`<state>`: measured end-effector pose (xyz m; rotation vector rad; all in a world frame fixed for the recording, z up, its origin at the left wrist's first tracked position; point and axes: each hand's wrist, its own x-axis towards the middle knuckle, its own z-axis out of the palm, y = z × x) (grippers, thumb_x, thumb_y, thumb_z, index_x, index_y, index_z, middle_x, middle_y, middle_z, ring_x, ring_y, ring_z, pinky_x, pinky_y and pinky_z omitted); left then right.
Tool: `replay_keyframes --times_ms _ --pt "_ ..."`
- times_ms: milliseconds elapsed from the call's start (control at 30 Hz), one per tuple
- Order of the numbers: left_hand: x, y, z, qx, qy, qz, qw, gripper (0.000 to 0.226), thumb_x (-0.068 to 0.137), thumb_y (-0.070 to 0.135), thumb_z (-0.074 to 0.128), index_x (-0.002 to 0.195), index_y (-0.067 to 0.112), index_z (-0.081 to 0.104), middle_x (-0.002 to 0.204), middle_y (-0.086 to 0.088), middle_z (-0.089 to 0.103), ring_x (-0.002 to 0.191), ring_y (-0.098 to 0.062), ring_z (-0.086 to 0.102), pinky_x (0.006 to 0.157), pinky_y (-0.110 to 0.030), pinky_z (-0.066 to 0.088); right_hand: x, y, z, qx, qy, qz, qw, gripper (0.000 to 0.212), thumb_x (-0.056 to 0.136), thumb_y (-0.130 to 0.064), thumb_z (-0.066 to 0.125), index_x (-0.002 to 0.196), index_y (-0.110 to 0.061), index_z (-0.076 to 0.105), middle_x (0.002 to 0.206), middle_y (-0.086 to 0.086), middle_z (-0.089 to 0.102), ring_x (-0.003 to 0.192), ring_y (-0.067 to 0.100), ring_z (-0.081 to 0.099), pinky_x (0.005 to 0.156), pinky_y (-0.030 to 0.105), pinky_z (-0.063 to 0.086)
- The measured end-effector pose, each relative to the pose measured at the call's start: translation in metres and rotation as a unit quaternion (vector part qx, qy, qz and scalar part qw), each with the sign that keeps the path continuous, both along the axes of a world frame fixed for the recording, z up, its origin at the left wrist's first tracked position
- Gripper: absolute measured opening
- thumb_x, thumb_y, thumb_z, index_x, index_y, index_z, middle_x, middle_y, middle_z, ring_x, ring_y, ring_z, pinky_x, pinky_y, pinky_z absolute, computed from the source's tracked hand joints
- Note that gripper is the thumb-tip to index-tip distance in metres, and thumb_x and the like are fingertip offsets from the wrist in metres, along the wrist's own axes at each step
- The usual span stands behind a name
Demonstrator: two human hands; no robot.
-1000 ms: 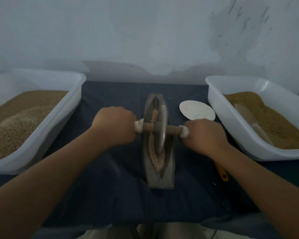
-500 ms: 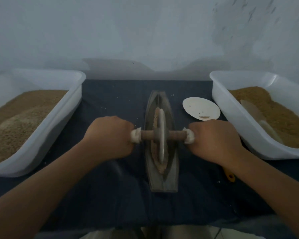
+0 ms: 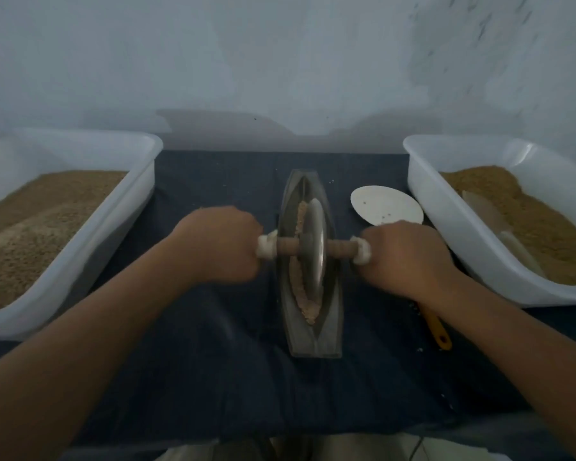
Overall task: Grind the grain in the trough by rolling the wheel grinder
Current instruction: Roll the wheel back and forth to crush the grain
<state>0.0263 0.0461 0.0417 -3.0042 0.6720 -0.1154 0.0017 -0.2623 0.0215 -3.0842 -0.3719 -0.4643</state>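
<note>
Change: The round grey metal wheel grinder [image 3: 313, 251] is sitting about mid-length in the trough, a little nearer the bottom of the frame than a second ago. It is staying roughly where it was half a second ago. Its brown wooden axle [image 3: 288, 251] is running close to level again, after tilting earlier.
Meaning: I am judging that I am mid-stroke or turning at the end of one. The rolling is going on and the grinding is not finished.
Left grip: My left hand [image 3: 220, 246], left of centre, is wrapping closed around the axle's white-wrapped left end [image 3: 266, 249]. The fingers are curling under, out of sight.
Right grip: My right hand [image 3: 403, 257], right of centre, is clenching the white-wrapped right end [image 3: 361, 252] the same way. Neither fist is leaving any gap.
Trough: The long, boat-shaped grey trough [image 3: 333, 311] is lying lengthwise at centre frame on the dark blue cloth [image 3: 213, 361], between my fists.
Grain: The pale tan crushed grain [image 3: 301, 294] is lying in a strip along the groove. It is showing just left of the wheel's edge and trailing toward the near end, and it is looking clumped rather than fine.
Nearby: A white oval plate [image 3: 386, 207] is sitting just above my right hand, and a yellow-handled tool [image 3: 438, 331] is poking out below my right wrist.
</note>
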Motion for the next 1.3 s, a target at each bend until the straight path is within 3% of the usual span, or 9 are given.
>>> replay_keyframes --times_ms 100,433,567,633,733,933,1100,1200,1300 --pt "-0.003 0.004 -0.008 -0.019 0.044 0.006 0.999 0.031 0.067 0.053 0.048 0.062 0.024 0.057 0.059 0.01 0.057 0.054 -0.007 0.053 0.048 -0.023 0.033 -0.004 0.0 0.003 -0.045 -0.068 0.029 0.996 0.04 0.086 -0.054 0.047 0.053 -0.032 0.04 0.045 -0.012 0.039 0.038 0.002 0.037 0.04 0.022 0.028" --pt "0.053 -0.02 0.0 -0.035 -0.017 0.105 0.994 0.028 0.08 0.049 0.056 0.071 0.023 0.062 0.074 0.005 0.063 0.063 -0.019 0.058 0.06 -0.032 0.045 0.058 0.024 0.032 -0.044 -0.006 -0.053 0.998 0.038 0.097 -0.047 0.055 0.066 -0.025 0.053 0.065 -0.004 0.057 0.061 0.019 0.058 0.061 0.034 0.05" --pt "-0.013 0.007 -0.019 -0.04 -0.028 0.037 0.998 0.031 0.071 0.056 0.051 0.062 0.026 0.052 0.057 0.011 0.053 0.05 -0.008 0.048 0.047 -0.023 0.029 -0.003 0.011 0.021 -0.083 0.056 0.009 0.995 0.038 0.099 -0.042 0.056 0.066 -0.03 0.041 0.064 -0.01 0.046 0.056 0.004 0.04 0.053 0.024 0.025" --pt "-0.03 0.013 -0.022 -0.041 -0.064 0.018 0.997 0.036 0.069 0.061 0.046 0.058 0.027 0.046 0.05 0.013 0.045 0.044 -0.004 0.039 0.046 -0.02 0.021 -0.025 0.008 0.019 -0.058 -0.006 0.035 0.998 0.042 0.096 -0.052 0.046 0.061 -0.032 0.035 0.054 -0.012 0.04 0.046 0.004 0.035 0.047 0.024 0.022" --pt "-0.012 0.003 -0.018 -0.021 -0.062 0.043 0.997 0.034 0.074 0.057 0.05 0.06 0.026 0.051 0.055 0.01 0.05 0.047 -0.009 0.044 0.047 -0.022 0.026 -0.011 0.011 0.016 -0.023 -0.021 0.007 0.999 0.047 0.097 -0.058 0.035 0.061 -0.029 0.043 0.054 -0.009 0.047 0.047 0.009 0.045 0.047 0.026 0.029" --pt "0.058 -0.027 0.012 -0.016 -0.057 0.106 0.993 0.03 0.076 0.05 0.056 0.067 0.02 0.058 0.07 0.003 0.06 0.06 -0.021 0.054 0.064 -0.034 0.052 0.061 0.023 0.022 -0.015 -0.038 -0.051 0.998 0.043 0.104 -0.048 0.048 0.067 -0.026 0.049 0.068 -0.003 0.058 0.064 0.021 0.059 0.057 0.032 0.04" --pt "0.013 -0.01 -0.004 -0.005 -0.039 0.057 0.998 0.026 0.072 0.048 0.054 0.064 0.023 0.055 0.063 0.006 0.056 0.056 -0.017 0.053 0.053 -0.027 0.04 0.022 0.012 0.01 -0.019 -0.015 -0.024 0.999 0.042 0.102 -0.047 0.051 0.066 -0.027 0.044 0.064 -0.007 0.052 0.058 0.014 0.051 0.055 0.029 0.035" --pt "-0.019 0.007 -0.018 -0.007 -0.063 0.017 0.998 0.029 0.071 0.053 0.052 0.06 0.027 0.048 0.054 0.01 0.048 0.047 -0.011 0.043 0.047 -0.022 0.025 -0.012 0.001 -0.001 0.002 0.018 0.023 1.0 0.037 0.094 -0.054 0.046 0.066 -0.029 0.043 0.061 -0.006 0.054 0.054 0.016 0.054 0.057 0.039 0.05" --pt "-0.001 0.0 -0.013 -0.01 -0.041 0.045 0.998 0.03 0.075 0.052 0.053 0.061 0.025 0.052 0.058 0.009 0.052 0.05 -0.012 0.048 0.049 -0.024 0.031 0.005 0.007 0.002 0.013 0.005 0.014 1.0 0.046 0.098 -0.058 0.036 0.065 -0.027 0.047 0.062 -0.004 0.056 0.056 0.018 0.056 0.062 0.044 0.055"
